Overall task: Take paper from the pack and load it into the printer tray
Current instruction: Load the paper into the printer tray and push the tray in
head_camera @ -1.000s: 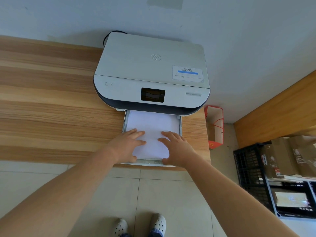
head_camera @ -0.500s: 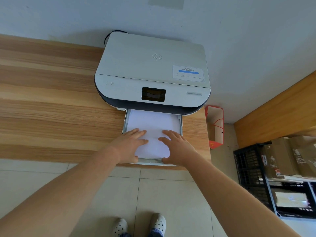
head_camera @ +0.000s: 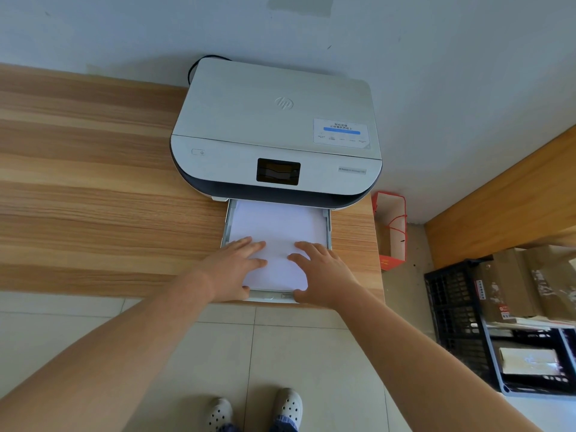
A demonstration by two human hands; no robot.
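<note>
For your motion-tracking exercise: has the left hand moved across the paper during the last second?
No. The left hand lies flat on the paper, at the same spot against the tray edge.

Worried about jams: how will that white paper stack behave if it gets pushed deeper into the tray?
The paper looks thin, so it is probably floppy and may buckle if shoved from one edge. It lies flat between the tray walls, which should guide it. The left hand and right hand flat on top likely limit slipping.

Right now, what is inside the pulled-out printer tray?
A stack of white paper lies in the tray, with the left hand and right hand flat on it. Its far end is hidden under the printer.
</note>
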